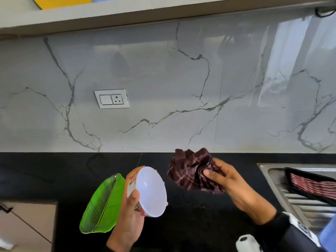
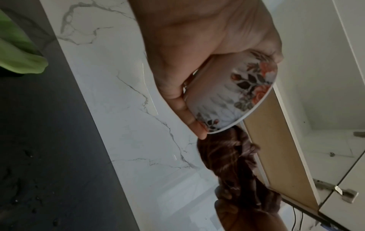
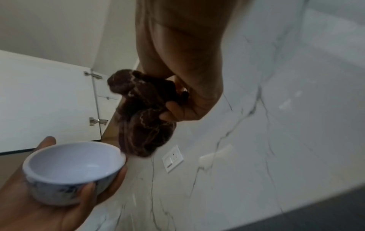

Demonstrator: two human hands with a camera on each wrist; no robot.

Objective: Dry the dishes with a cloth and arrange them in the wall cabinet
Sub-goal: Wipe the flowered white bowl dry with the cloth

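Left-hand (image 2: pixel 197 54) grip on bowl (image 2: pixel 233 96): floral outside only from left wrist.

Glossy bowl (image 1: pixel 151 190) (smooth inside), soft woven cloth (image 1: pixel 190 170).

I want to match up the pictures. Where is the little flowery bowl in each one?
Head: the bowl is at bottom centre, held in the left hand, its opening facing the cloth.
Left wrist: upper right of centre, its flowered outside showing.
Right wrist: lower left, its white inside showing.
Shared landmark: the dark checked cloth beside the bowl in every view.
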